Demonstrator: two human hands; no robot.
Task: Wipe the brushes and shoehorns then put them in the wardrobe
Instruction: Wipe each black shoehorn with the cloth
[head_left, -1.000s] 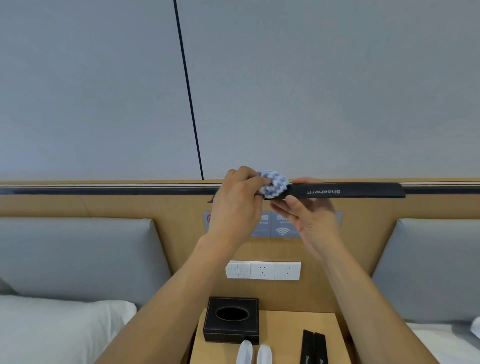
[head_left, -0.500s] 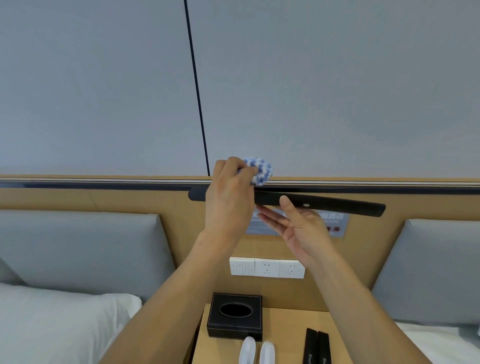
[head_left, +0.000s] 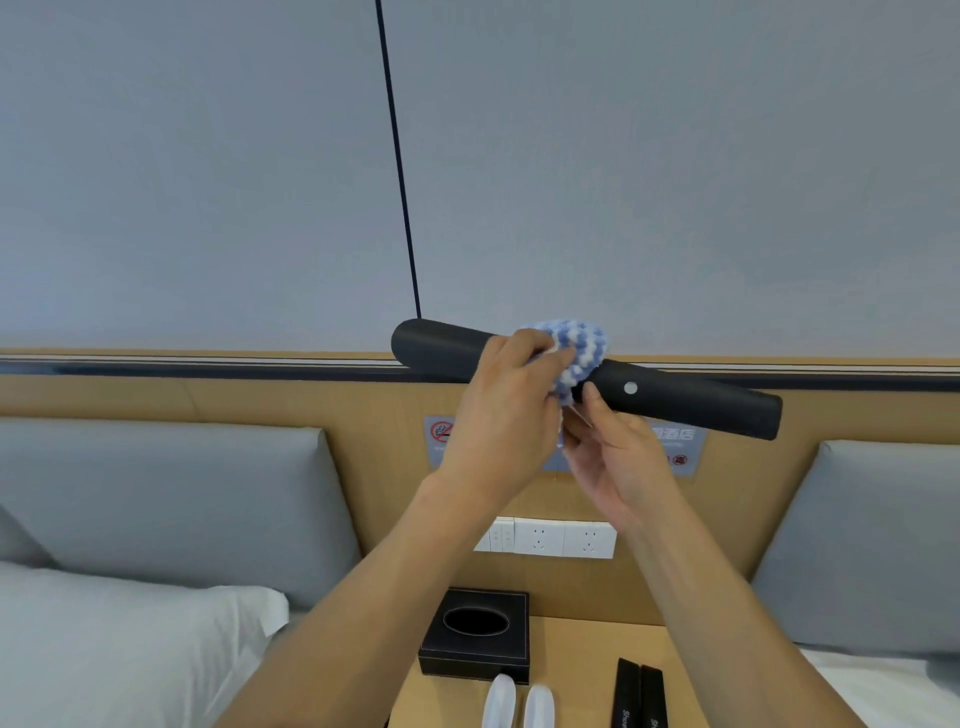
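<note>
Shoehorn, long black plastic one (head_left: 675, 397), was held up in front of the headboard, left hand (head_left: 501, 415) clamping a blue-and-white knitted cloth (head_left: 574, 351) around it, right hand (head_left: 618, 457) pinching it from underneath. Down on the wooden bench (head_left: 576, 670), the black leather tissue box (head_left: 475, 642) just showed a dark oval opening.

Single head-worn wide-angle view, facing forward toward the headboard (head_left: 260, 395) and wall (head_left: 623, 156), hands close at frame centre, nightstand (head_left: 571, 670) at bottom edge.

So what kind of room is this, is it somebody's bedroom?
More likely a hotel room. Two beds with white pillows flank a small table, a no-smoking sign is stuck on the headboard, and a black tissue box sits under the wall sockets.
</note>
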